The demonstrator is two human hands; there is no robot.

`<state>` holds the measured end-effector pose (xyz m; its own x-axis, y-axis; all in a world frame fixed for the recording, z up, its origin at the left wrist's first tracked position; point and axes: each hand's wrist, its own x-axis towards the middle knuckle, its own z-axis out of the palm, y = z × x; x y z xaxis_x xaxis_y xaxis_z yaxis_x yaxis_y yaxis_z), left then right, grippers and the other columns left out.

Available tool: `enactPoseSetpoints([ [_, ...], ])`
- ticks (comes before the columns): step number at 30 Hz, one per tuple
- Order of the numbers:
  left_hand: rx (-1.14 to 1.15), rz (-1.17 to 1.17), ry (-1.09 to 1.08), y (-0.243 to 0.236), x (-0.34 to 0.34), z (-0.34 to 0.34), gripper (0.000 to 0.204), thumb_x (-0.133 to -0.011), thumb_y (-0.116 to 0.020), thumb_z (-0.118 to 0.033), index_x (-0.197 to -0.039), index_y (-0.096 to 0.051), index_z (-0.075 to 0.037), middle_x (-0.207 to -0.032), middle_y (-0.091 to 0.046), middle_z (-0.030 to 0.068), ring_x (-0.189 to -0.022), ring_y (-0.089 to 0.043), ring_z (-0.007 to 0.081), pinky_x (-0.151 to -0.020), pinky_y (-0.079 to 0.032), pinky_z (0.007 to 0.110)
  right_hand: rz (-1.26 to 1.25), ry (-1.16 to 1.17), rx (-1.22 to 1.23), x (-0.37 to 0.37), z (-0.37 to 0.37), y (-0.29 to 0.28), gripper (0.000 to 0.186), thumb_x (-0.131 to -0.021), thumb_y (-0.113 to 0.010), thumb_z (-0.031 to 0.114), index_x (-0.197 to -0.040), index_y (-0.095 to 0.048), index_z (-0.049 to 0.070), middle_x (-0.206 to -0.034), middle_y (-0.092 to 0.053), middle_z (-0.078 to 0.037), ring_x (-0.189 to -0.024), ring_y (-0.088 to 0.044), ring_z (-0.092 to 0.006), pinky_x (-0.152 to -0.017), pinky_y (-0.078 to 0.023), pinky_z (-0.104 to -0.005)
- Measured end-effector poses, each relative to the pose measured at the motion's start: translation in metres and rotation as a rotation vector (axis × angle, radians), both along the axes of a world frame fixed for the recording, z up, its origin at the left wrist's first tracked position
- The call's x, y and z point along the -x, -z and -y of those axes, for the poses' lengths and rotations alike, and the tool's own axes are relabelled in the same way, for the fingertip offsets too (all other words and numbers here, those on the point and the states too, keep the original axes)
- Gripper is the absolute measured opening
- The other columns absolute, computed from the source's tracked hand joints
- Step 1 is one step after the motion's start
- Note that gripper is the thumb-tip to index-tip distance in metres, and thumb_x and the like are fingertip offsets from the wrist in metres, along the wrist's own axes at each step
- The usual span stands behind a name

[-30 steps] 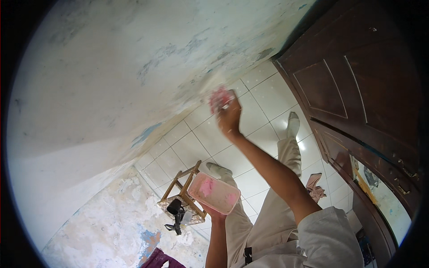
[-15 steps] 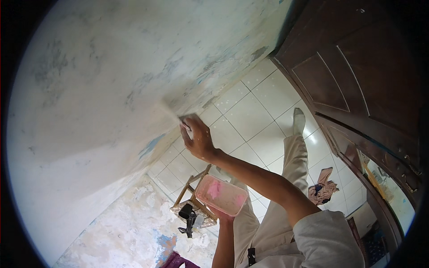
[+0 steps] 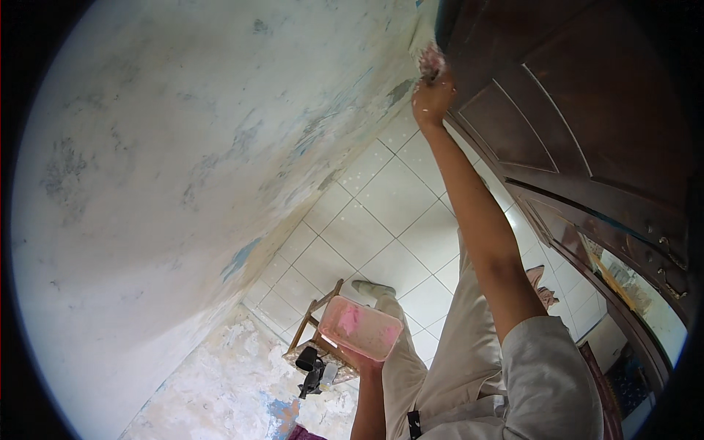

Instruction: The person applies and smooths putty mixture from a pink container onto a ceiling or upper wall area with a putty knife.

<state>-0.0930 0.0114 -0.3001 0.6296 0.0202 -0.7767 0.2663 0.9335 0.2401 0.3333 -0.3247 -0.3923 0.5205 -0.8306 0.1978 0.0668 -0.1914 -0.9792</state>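
Observation:
Near the top of the head view, my right hand point(image 3: 434, 99) grips a pink-smeared tool point(image 3: 430, 61), too blurred to identify exactly, at the stained white wall point(image 3: 183, 147) where it meets dark woodwork. Low in the middle, my left hand point(image 3: 366, 361) holds a shallow pale plastic tub point(image 3: 361, 330) with patches of pink paste, its fingers mostly hidden underneath. Behind the tub stands a small wooden stool point(image 3: 315, 306) with dark objects point(image 3: 307, 359) on its seat.
A dark panelled wooden cupboard or door point(image 3: 557, 117) runs along the right. A pinkish cloth point(image 3: 543, 282) lies on the tiled floor point(image 3: 389, 205) beside my leg. Patchy, peeling wall point(image 3: 235, 367) spans the lower left, with purple fabric at the bottom edge.
My right hand and tool first moved left along the wall, then far up and right to the corner by the dark woodwork. The tub in my left hand has shifted only slightly in view.

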Motion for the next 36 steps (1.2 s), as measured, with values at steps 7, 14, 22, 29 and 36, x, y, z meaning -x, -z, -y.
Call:
enactPoseSetpoints([
  [7, -0.1, 0.012, 0.061, 0.004, -0.001, 0.003, 0.077, -0.09, -0.042, -0.075, -0.143, -0.047, -0.019, -0.139, -0.055, 0.0072, -0.122, -0.056, 0.0323, -0.103, -0.044, 0.057, 0.015, -0.135, 0.018, 0.03, -0.098, -0.028, 0.027, -0.085, -0.052, -0.007, -0.111, -0.06, -0.006, -0.099, -0.061, -0.023, -0.093, -0.061, -0.0413, -0.083, -0.048, -0.0434],
  [14, -0.216, -0.044, 0.0, 0.0, -0.002, -0.01, 0.075, -0.092, -0.042, -0.073, -0.142, -0.048, -0.018, -0.136, -0.057, 0.0075, -0.121, -0.056, 0.032, -0.104, -0.045, 0.055, 0.054, -0.285, 0.054, 0.086, -0.203, -0.027, 0.033, -0.075, -0.052, -0.011, -0.107, -0.059, -0.006, -0.096, -0.06, -0.023, -0.09, -0.059, -0.0422, -0.08, -0.049, -0.0449],
  [22, -0.197, 0.018, -0.07, 0.0, 0.013, -0.022, 0.065, -0.096, -0.043, -0.067, -0.139, -0.05, -0.018, -0.132, -0.059, 0.0053, -0.12, -0.057, 0.0282, -0.101, -0.048, 0.05, 0.054, -0.575, 0.06, 0.143, -0.29, -0.005, 0.045, -0.07, -0.054, -0.015, -0.113, -0.056, -0.002, -0.099, -0.057, -0.022, -0.093, -0.058, -0.0433, -0.081, -0.049, -0.0478],
  [29, -0.015, 0.039, -0.096, 0.002, 0.025, -0.023, 0.071, -0.092, -0.05, -0.068, -0.14, -0.052, -0.016, -0.137, -0.058, 0.0084, -0.122, -0.055, 0.0341, -0.105, -0.041, 0.06, -0.109, -0.483, -0.098, 0.131, -0.192, 0.029, 0.037, -0.078, -0.052, -0.01, -0.115, -0.056, -0.005, -0.107, -0.061, -0.025, -0.103, -0.06, -0.0417, -0.094, -0.048, -0.045],
  [36, 0.03, 0.034, -0.152, 0.004, 0.031, -0.019, 0.073, -0.091, -0.051, -0.068, -0.141, -0.051, -0.015, -0.139, -0.056, 0.0095, -0.127, -0.052, 0.0351, -0.107, -0.039, 0.06, 0.127, -0.087, -0.1, 0.023, -0.019, 0.035, 0.025, -0.094, -0.054, -0.004, -0.118, -0.06, -0.008, -0.114, -0.068, -0.019, -0.106, -0.066, -0.0268, -0.093, -0.05, -0.0353],
])
